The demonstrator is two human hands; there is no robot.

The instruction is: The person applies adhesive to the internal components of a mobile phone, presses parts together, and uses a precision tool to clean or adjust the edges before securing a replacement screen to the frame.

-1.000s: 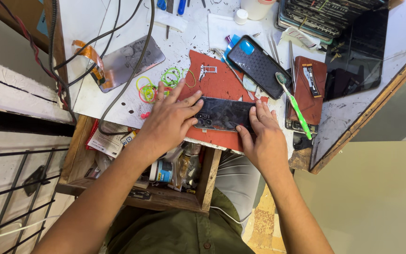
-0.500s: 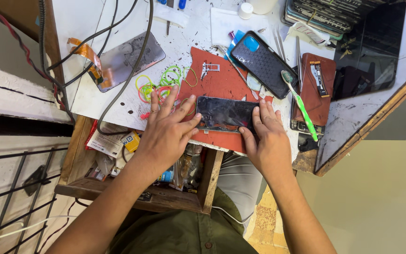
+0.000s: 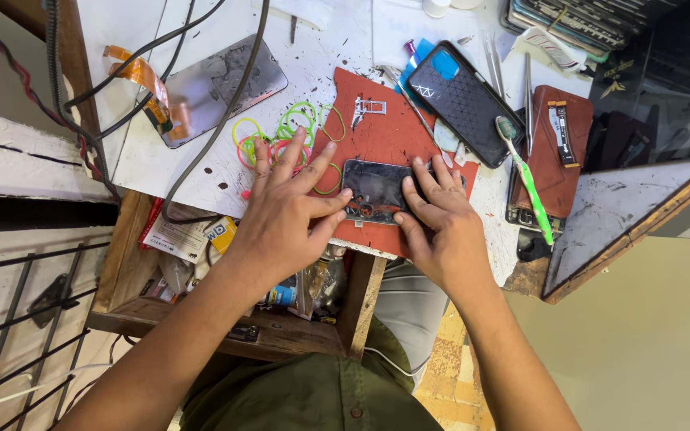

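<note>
Both hands sit a little farther apart on the phone than half a second ago, and the left thumb now presses its left end. Taking the red mat (image 3: 397, 136) as the landmark and going left to right: well left of it, dark cables (image 3: 225, 104) cross the white bench, and a silver phone back panel (image 3: 221, 84) with an orange ribbon cable (image 3: 139, 76) lies under them. Just beside the mat's left edge, and partly on it, lie coloured rubber bands (image 3: 281, 132). Below the mat's left corner hangs an open wooden drawer (image 3: 121, 271) full of packets.

The left hand (image 3: 285, 215) lies flat with fingers spread over the rubber bands, its thumb touching the left end of the dark phone (image 3: 377, 191); it presses rather than clasps. The phone lies flat on the lower part of the mat. The right hand (image 3: 445, 223) covers the phone's right end, fingers laid on top and thumb at its near edge, holding it down; a full clasp cannot be made out.

Above the phone, on the mat, rests a small metal bracket (image 3: 369, 106). At the mat's upper right edge lies a black phone case (image 3: 465, 104). Right of the mat, a green toothbrush (image 3: 525, 179) lies across a brown phone (image 3: 553, 152). Farther right stands a dark tablet (image 3: 656, 88).
</note>
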